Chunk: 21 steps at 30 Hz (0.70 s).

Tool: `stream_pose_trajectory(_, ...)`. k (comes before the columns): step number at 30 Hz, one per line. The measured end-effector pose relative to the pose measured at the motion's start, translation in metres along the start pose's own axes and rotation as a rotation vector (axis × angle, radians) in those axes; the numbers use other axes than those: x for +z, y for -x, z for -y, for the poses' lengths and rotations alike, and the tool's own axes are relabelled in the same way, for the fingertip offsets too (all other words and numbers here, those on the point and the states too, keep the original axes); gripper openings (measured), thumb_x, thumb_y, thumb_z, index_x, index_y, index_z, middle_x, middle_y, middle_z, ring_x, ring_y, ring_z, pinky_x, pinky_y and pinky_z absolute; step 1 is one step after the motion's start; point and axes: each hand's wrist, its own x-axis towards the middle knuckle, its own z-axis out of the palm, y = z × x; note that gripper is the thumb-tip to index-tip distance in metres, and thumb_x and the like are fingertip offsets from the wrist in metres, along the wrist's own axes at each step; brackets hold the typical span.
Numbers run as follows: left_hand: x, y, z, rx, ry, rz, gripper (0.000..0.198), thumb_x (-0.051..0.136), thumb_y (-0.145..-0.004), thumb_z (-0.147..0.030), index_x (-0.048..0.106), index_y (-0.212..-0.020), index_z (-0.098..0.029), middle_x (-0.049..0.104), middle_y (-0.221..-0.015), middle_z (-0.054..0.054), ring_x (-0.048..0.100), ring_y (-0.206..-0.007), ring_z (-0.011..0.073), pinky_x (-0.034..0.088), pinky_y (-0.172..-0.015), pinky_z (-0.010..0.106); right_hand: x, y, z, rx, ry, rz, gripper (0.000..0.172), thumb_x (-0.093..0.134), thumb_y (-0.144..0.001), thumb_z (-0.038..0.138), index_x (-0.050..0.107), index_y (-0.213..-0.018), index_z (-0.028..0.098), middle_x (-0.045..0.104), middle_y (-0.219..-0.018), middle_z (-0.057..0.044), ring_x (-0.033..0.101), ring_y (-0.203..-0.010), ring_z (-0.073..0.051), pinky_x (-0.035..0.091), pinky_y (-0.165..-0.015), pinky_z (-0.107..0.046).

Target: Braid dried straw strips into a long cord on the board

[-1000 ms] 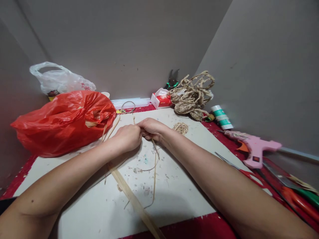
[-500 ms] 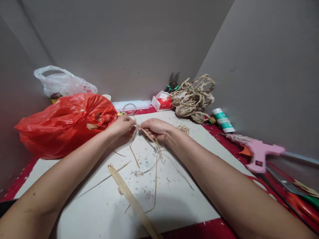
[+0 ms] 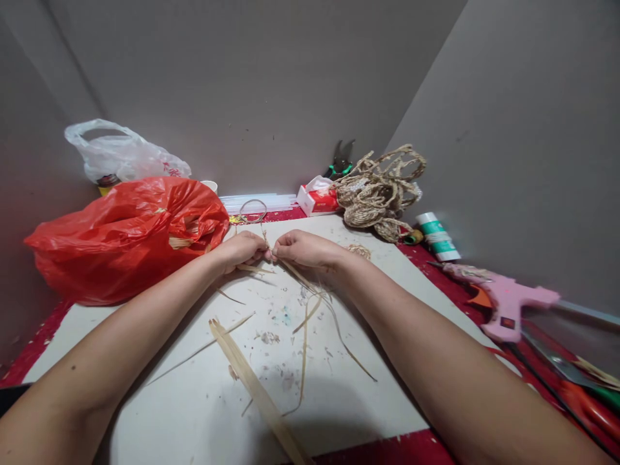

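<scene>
Dangling straw strands (image 3: 258, 268) have swung leftward; left hand (image 3: 245, 246) pinches twisted cord (image 3: 264, 236), right hand (image 3: 304, 248) a fibre strip (image 3: 296, 274), both tightly, seemingly tensioning.

Left hand (image 3: 243, 250) and right hand (image 3: 305, 249), pinching fibre strands (image 3: 298, 275); red plastic bag (image 3: 121, 242), left; braided rope bundle (image 3: 375, 197), far right; pink glue gun (image 3: 514, 298), right.

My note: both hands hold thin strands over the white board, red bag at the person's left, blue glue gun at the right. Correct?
Not quite: the glue gun at the right is pink, not blue, as the head view shows. The left hand and right hand hold thin strands over the white board, with the red bag at the left.
</scene>
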Motion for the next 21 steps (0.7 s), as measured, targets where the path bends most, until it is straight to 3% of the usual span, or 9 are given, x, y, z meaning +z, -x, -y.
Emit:
stream_pose_trajectory(4,-0.002,-0.002,0.004,0.016,-0.024,0.019,0.02,0.049,-0.075,-0.023,0.054,-0.058,-0.014,0.027,-0.042,-0.008,0.016,-0.032,0.0027,0.005,-0.035,0.022,0.006,0.001,0.004,-0.095,0.333,-0.155,0.017,0.05,-0.076,0.015,0.049,-0.059,0.014,0.042,-0.054,0.003,0.035,-0.051,-0.007,0.027,-0.048,-0.02)
stream_pose_trajectory(8,-0.001,-0.002,0.007,0.039,0.018,0.029,0.02,0.05,-0.077,-0.022,0.053,-0.058,-0.014,0.029,-0.041,-0.008,0.017,-0.032,0.0027,0.006,-0.035,0.022,0.008,0.002,0.007,-0.128,0.505,-0.201,0.015,0.049,-0.076,0.017,0.056,-0.064,0.014,0.049,-0.058,0.0,0.041,-0.056,-0.01,0.03,-0.053,-0.021)
stream_pose_trajectory(15,0.006,0.005,0.0,0.027,0.038,-0.054,0.023,0.051,-0.076,-0.015,0.051,-0.053,-0.013,0.031,-0.037,-0.007,0.02,-0.031,0.0014,0.009,-0.035,0.02,-0.003,0.006,0.01,-0.057,0.443,-0.166,0.019,0.048,-0.075,0.018,0.065,-0.071,0.012,0.057,-0.061,-0.002,0.046,-0.056,-0.011,0.032,-0.053,-0.022)
stream_pose_trajectory(21,0.007,0.004,0.004,0.059,0.15,-0.05,0.025,0.051,-0.073,-0.012,0.043,-0.049,-0.015,0.03,-0.037,-0.008,0.019,-0.03,0.0011,0.008,-0.034,0.02,0.011,0.011,0.016,-0.076,0.393,-0.074,0.022,0.045,-0.077,0.021,0.064,-0.073,0.011,0.059,-0.063,-0.004,0.049,-0.056,-0.012,0.033,-0.052,-0.022)
